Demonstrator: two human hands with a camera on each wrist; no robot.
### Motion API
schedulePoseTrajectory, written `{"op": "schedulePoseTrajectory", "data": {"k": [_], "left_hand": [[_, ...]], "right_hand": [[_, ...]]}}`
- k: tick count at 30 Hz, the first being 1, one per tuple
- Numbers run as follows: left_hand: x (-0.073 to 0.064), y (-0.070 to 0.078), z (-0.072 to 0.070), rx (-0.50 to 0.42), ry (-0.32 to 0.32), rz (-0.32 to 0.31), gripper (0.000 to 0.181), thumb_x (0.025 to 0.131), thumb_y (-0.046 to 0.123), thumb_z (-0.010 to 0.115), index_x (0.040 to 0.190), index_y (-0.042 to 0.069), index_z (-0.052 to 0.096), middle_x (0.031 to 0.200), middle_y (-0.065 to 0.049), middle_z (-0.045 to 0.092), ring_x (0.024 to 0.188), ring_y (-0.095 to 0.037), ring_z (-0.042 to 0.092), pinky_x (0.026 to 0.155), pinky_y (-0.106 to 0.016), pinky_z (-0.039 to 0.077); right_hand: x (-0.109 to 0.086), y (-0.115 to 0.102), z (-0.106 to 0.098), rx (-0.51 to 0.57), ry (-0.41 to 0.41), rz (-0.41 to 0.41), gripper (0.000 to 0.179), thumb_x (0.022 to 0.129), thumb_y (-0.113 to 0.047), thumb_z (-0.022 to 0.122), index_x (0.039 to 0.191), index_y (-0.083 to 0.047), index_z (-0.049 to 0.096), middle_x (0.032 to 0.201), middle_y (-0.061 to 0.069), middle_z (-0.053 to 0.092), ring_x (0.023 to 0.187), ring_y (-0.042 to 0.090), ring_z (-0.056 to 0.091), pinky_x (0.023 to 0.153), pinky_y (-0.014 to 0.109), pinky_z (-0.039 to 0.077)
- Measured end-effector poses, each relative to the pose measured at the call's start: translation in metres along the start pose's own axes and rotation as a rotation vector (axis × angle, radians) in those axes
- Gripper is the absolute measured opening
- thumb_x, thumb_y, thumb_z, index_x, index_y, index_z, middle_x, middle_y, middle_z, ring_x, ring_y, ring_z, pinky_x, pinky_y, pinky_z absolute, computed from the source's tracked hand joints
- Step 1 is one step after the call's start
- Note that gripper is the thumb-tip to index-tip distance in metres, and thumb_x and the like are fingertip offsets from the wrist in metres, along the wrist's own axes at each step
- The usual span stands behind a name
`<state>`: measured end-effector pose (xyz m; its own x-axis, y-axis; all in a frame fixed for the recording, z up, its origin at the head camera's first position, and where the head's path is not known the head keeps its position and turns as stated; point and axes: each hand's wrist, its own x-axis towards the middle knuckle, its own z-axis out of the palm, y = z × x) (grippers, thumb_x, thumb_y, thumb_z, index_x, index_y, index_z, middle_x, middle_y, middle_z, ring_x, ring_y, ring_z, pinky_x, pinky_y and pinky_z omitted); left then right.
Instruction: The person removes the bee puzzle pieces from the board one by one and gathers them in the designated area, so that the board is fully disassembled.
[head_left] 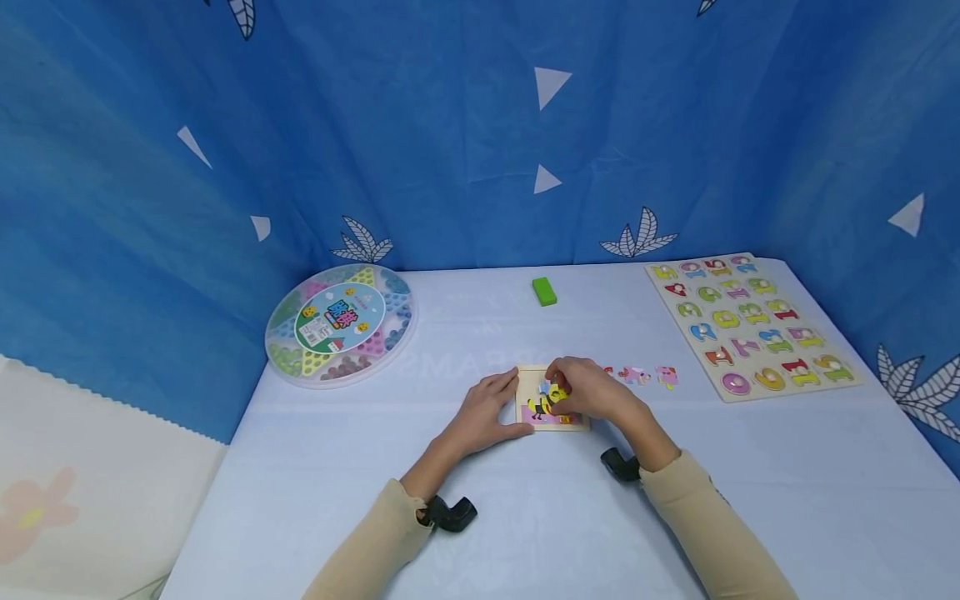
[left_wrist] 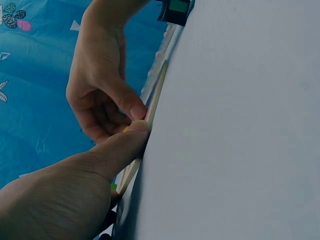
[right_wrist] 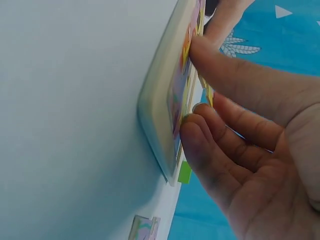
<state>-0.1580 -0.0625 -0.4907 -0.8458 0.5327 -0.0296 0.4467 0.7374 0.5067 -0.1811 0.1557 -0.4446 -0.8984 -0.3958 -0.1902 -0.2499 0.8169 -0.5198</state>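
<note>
Left hand (head_left: 483, 412): we see fingers spread wide, touching the puzzle board (head_left: 528, 385)
Right hand (head_left: 588, 388): fingers curled, pinching a yellow piece (right_wrist: 209, 98)
Loose pieces (head_left: 667, 377): on our desk (head_left: 525, 517)

Along a white counter (head_left: 300, 467)

A round, clear plastic game case (head_left: 341, 321) with a multicoloured star lies back left, a small green rectangular block (head_left: 544, 292) near the back edge, a pale flat board (head_left: 738, 332) of multicoloured numbers back right. Blue cloth (head_left: 465, 125) with white triangles hangs behind.
</note>
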Motion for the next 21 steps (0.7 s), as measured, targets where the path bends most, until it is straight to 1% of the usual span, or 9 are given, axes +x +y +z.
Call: {"op": "schedulePoseTrajectory", "data": {"k": [5, 11, 16, 21], "left_hand": [[-0.001, 0.0015, -0.0012, 0.001, -0.004, -0.001, 0.088, 0.087, 0.053, 0.067, 0.152, 0.005, 0.032, 0.162, -0.004, 0.026, 0.146, -0.027, 0.029, 0.116, -0.05, 0.028], [-0.0009, 0.0036, -0.002, 0.012, -0.011, -0.01, 0.088, 0.087, 0.054, 0.066, 0.152, 0.005, 0.031, 0.162, -0.004, 0.025, 0.146, -0.027, 0.028, 0.117, -0.049, 0.027], [-0.0009, 0.0036, -0.0021, 0.013, -0.001, -0.004, 0.087, 0.087, 0.053, 0.066, 0.151, 0.004, 0.032, 0.162, -0.004, 0.026, 0.146, -0.028, 0.029, 0.116, -0.05, 0.029], [-0.0008, 0.0023, -0.001, 0.026, -0.004, -0.005, 0.088, 0.087, 0.054, 0.066, 0.151, 0.004, 0.032, 0.162, -0.004, 0.026, 0.146, -0.027, 0.029, 0.116, -0.049, 0.029]], "right_hand": [[-0.0005, 0.0001, 0.0001, -0.011, 0.003, 0.011, 0.042, 0.076, -0.015, 0.084, 0.113, -0.005, 0.067, 0.087, 0.001, 0.059, 0.079, 0.015, 0.051, 0.074, 0.027, 0.049], [-0.0024, -0.0008, -0.0018, -0.048, 0.005, 0.023, 0.041, 0.078, -0.018, 0.082, 0.116, -0.006, 0.07, 0.09, 0.0, 0.066, 0.08, 0.014, 0.053, 0.077, 0.029, 0.053], [-0.0031, -0.0034, -0.002, -0.071, 0.018, 0.025, 0.041, 0.078, -0.019, 0.083, 0.115, -0.006, 0.071, 0.091, 0.0, 0.065, 0.079, 0.014, 0.053, 0.077, 0.029, 0.053], [-0.0035, -0.0055, -0.0007, -0.102, 0.017, 0.027, 0.039, 0.079, -0.019, 0.082, 0.114, -0.007, 0.071, 0.095, 0.001, 0.064, 0.084, 0.015, 0.053, 0.082, 0.033, 0.053]]}}
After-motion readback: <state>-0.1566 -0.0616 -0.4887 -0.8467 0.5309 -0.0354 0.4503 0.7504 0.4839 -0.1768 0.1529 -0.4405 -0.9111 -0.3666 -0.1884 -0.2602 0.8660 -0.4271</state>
